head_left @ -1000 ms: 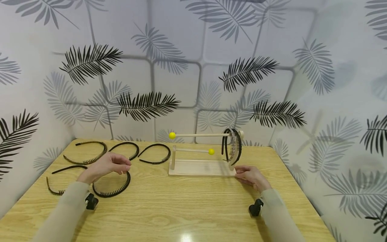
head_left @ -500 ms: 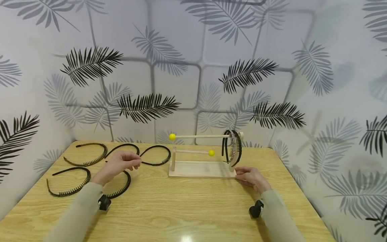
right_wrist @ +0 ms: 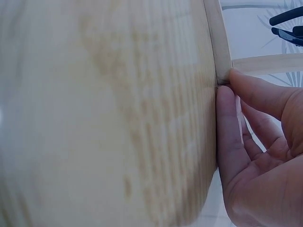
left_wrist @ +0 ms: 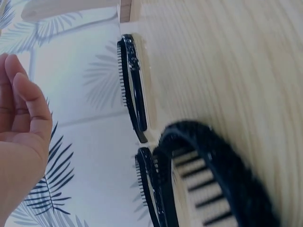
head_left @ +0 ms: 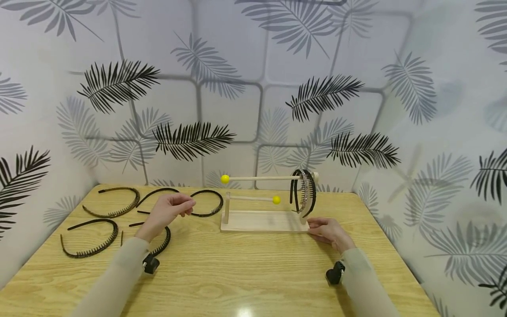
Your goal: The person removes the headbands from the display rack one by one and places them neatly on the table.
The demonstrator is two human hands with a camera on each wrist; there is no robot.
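Observation:
My left hand (head_left: pixel 170 211), fingers loosely bent and holding nothing, hovers over the table among black toothed headbands. It partly hides one headband (head_left: pixel 160 190) behind it and overlaps another (head_left: pixel 167 242) nearer me. To its right lies a looped headband (head_left: pixel 221 207); the left wrist view shows a headband (left_wrist: pixel 128 80) beyond the hand (left_wrist: pixel 23 111). My right hand (head_left: pixel 330 233) pinches the front right corner of a wooden rack's base (head_left: pixel 261 222), thumb and finger at the edge in the right wrist view. Several headbands (head_left: pixel 306 193), one glittery, hang at the right end of the rack's upper rod (head_left: pixel 261 178).
Two more headbands lie at the table's left, a brown one (head_left: pixel 130 207) behind and a black one (head_left: pixel 112 235) in front. The rack's rods end in yellow balls, one upper (head_left: pixel 225 179) and one lower (head_left: pixel 276 200). A leaf-patterned backdrop (head_left: pixel 233 114) surrounds the table (head_left: pixel 253 273).
My left hand has moved right across the headbands, uncovering those at the left. My right hand stays at the rack's corner, and the rack has not moved.

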